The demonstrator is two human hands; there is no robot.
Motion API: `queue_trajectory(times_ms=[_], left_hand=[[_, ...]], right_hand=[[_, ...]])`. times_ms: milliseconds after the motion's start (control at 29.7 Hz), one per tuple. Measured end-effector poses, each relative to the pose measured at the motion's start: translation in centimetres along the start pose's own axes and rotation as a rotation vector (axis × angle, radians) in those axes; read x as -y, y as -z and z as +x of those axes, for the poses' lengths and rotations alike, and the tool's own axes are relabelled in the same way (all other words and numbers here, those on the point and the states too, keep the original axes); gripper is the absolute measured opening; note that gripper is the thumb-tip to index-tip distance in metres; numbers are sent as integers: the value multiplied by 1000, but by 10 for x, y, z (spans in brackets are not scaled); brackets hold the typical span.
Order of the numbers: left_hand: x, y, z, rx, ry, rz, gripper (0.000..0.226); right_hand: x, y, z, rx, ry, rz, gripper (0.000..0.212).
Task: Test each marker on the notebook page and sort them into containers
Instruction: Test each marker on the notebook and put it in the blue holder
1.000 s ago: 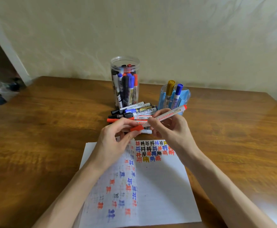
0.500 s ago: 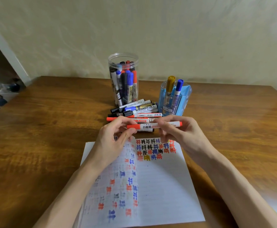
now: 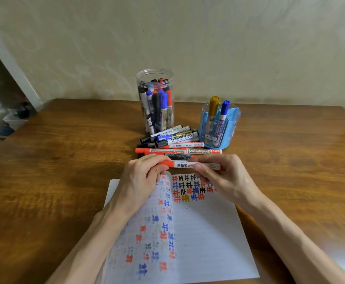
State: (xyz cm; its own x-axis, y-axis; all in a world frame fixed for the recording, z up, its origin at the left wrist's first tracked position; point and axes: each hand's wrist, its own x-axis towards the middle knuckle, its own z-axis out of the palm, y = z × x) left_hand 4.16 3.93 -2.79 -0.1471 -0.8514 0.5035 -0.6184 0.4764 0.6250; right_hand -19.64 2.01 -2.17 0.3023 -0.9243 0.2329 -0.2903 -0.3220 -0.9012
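I hold a red whiteboard marker point(image 3: 183, 165) level above the top edge of the notebook page point(image 3: 198, 232). My left hand point(image 3: 141, 177) pinches its red cap end; my right hand point(image 3: 223, 175) grips the white barrel. The page carries rows of red, blue, black and yellow test marks. A pile of loose markers point(image 3: 171, 143) lies just beyond my hands. Behind it stands a clear plastic jar point(image 3: 155, 78) with several markers inside, and to its right a blue pen holder point(image 3: 234, 124) with a gold marker point(image 3: 213, 107) and a blue marker point(image 3: 223, 113).
All of this sits on a wooden table point(image 3: 54, 171) against a pale wall. To the far left, past the table edge, is a white door frame point(image 3: 13, 66) with blurred items on the floor.
The marker has swung from tilted up at the right to level. Both hands keep their hold on it, and the view has shifted slightly.
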Motion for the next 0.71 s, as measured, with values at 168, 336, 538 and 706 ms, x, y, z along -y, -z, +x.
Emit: queue_trajectory(times_ms=[168,336,538,706], left_hand=[[1,0,-2,1,25,8,25],[-4,1,3,73,87,-58,25],[-20,0,23,-8,168,-222,17],[-41,1,55,-115,86,-342,15]], right_hand=[[-2,-7,-2,-27,1,53,24],[-2,3,6,7,-44,36,23],[-1,9,9,-92,-45,70,37],[-12,21,13,-572,-65,27,32]])
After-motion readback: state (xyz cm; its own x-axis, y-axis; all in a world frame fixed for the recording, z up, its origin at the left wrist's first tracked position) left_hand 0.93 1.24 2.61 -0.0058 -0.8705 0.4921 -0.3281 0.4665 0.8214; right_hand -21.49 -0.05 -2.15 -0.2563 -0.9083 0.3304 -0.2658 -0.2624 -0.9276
